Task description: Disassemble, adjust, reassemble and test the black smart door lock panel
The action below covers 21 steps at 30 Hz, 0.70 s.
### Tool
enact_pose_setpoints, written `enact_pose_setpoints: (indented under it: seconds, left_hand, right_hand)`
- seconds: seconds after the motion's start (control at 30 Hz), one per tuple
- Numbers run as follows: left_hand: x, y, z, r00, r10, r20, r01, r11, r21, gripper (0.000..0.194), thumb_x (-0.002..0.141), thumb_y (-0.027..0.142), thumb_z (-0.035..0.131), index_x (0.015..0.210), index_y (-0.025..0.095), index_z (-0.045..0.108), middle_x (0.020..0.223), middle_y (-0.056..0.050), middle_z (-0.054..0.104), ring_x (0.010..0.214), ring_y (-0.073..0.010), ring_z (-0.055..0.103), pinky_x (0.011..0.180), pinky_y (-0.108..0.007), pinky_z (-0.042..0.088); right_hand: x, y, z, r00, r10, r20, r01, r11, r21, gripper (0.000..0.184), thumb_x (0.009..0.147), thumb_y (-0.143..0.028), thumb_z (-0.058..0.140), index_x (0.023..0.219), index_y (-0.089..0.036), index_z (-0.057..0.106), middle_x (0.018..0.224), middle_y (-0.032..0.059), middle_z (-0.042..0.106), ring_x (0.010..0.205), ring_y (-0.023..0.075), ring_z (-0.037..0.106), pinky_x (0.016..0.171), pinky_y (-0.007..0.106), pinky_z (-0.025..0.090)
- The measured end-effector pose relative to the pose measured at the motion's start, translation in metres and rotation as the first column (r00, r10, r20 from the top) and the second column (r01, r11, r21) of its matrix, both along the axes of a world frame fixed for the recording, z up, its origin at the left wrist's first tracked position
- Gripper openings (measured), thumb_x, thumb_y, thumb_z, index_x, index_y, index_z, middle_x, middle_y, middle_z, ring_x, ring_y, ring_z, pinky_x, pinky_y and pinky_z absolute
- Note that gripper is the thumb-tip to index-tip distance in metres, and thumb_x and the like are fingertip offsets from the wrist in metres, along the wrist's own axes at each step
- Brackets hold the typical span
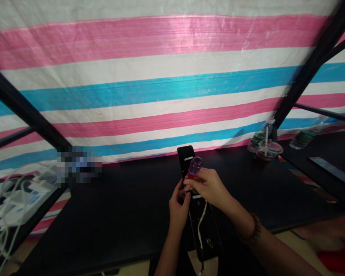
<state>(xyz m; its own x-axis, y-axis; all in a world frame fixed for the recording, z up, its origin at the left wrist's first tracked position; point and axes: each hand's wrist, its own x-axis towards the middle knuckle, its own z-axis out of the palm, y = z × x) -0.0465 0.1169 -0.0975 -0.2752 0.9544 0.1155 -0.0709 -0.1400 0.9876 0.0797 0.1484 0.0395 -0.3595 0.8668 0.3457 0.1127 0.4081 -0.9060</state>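
Observation:
A screwdriver with a see-through purple handle (pixel 195 165) and a red collar is gripped in my right hand (pixel 208 186), its handle end pointing up and away. Its tip is hidden behind my fingers. Under it lies a long, narrow black device (pixel 205 226) with small white labels and screw holes, stretching from the back of the black table toward me. My left hand (pixel 178 207) holds the device's left edge with curled fingers, close to my right fingertips. A white cable (pixel 200 226) runs along the device toward its near end.
White power strips with tangled cables (pixel 25 199) lie at the left. A lidded plastic cup with a straw (pixel 266 150) and a bottle (pixel 258 137) stand back right. Farther right are another bottle (pixel 304 137) and a flat phone-like slab (pixel 332 170). Dark frame bars (pixel 307 73) slant beside the striped sheet.

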Motion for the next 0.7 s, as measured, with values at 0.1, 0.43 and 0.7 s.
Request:
enact_pose_setpoints:
  seconds: [0.1, 0.43, 0.7]
  left_hand:
    - [0.0, 0.0, 0.002, 1.0, 0.01, -0.003, -0.01, 1.0, -0.006, 0.058, 0.082, 0.033, 0.069, 0.135, 0.014, 0.057, 0.105, -0.011, 0.077, 0.095, -0.0227, 0.072, 0.088, -0.035, 0.055]
    - [0.001, -0.002, 0.006, 1.0, -0.002, 0.01, 0.002, 1.0, -0.003, 0.059, 0.082, 0.035, 0.069, 0.136, 0.014, 0.057, 0.099, -0.01, 0.077, 0.092, -0.0232, 0.072, 0.084, -0.036, 0.056]
    - [0.002, -0.003, 0.011, 0.998, 0.013, 0.056, -0.012, 1.0, -0.004, 0.053, 0.088, 0.043, 0.064, 0.132, 0.013, 0.059, 0.11, -0.014, 0.076, 0.104, -0.0267, 0.071, 0.092, -0.038, 0.055]
  right_hand:
    - [-0.002, 0.0, -0.002, 0.997, -0.044, -0.066, 0.035, 0.991, -0.128, 0.018, 0.081, -0.035, 0.072, 0.083, -0.019, 0.067, 0.071, 0.0024, 0.07, 0.063, 0.0197, 0.073, 0.059, 0.028, 0.058]
    - [-0.001, -0.001, -0.007, 0.999, -0.007, -0.038, 0.003, 0.997, -0.08, 0.018, 0.089, -0.037, 0.063, 0.09, -0.019, 0.066, 0.076, 0.0045, 0.074, 0.071, 0.0201, 0.074, 0.068, 0.029, 0.06]
    - [0.001, -0.006, -0.014, 0.999, 0.052, 0.002, -0.052, 0.999, 0.001, 0.018, 0.093, -0.034, 0.057, 0.088, -0.019, 0.067, 0.086, 0.0071, 0.074, 0.077, 0.0198, 0.074, 0.072, 0.029, 0.06]
